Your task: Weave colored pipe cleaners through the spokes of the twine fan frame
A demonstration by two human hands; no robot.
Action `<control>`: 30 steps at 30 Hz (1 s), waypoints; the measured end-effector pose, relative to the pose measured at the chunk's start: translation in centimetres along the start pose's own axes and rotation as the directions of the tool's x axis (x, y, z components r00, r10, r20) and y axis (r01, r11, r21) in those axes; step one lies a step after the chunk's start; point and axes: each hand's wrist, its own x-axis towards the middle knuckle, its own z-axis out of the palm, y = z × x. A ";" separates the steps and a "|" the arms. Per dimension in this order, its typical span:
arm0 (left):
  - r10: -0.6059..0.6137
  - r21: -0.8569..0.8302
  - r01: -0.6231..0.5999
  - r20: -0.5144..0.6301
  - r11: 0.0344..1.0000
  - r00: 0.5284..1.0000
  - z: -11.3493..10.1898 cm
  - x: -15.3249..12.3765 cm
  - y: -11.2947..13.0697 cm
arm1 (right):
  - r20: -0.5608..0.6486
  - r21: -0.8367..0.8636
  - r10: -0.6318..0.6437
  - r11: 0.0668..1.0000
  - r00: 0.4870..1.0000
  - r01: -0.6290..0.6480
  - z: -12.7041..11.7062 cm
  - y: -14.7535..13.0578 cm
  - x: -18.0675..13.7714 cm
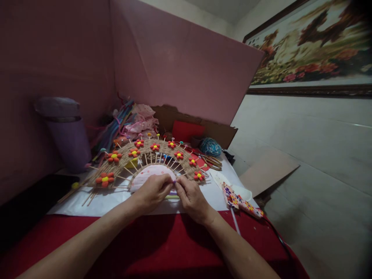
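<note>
My left hand (155,190) and my right hand (192,197) meet at the fingertips, both closed in a pinch. A small purple piece (174,181) shows between them; its kind is too small to tell. Just behind the hands stands a fan-shaped craft (148,149) of woven twine on thin sticks. Red-orange flowers with yellow centres, such as one flower (105,179), dot its arch. Small coloured beads tip the sticks along the outer edge. A pale half-round panel (151,170) with pinkish spots fills the middle, partly hidden by my left hand.
A flower-patterned glue gun (242,204) lies right on a white sheet (84,205) over red cloth (139,248). Scissors (213,162) and a blue yarn ball (210,147) sit behind. A purple cup (68,135) and pipe cleaners (116,122) are at left, before a pink board (186,66).
</note>
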 end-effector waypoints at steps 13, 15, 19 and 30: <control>-0.019 -0.255 0.060 0.161 0.965 0.987 -0.2 -0.1 -0.5 | 0.051 0.148 0.018 0.989 0.999 -0.025 0.1 0.0 -0.2; -0.021 -0.274 0.060 0.143 0.960 0.989 0.1 -0.1 -0.6 | 0.028 0.131 0.033 0.991 0.999 -0.036 0.5 -0.1 -0.3; -0.033 -0.226 0.055 0.102 0.973 0.994 0.5 -0.1 -0.7 | -0.018 0.050 0.040 0.998 0.999 -0.039 1.2 -0.2 -0.6; -0.062 -0.183 0.086 0.134 0.979 0.989 0.8 0.2 -1.5 | 0.014 0.119 0.070 0.990 0.997 -0.072 1.0 0.3 -0.3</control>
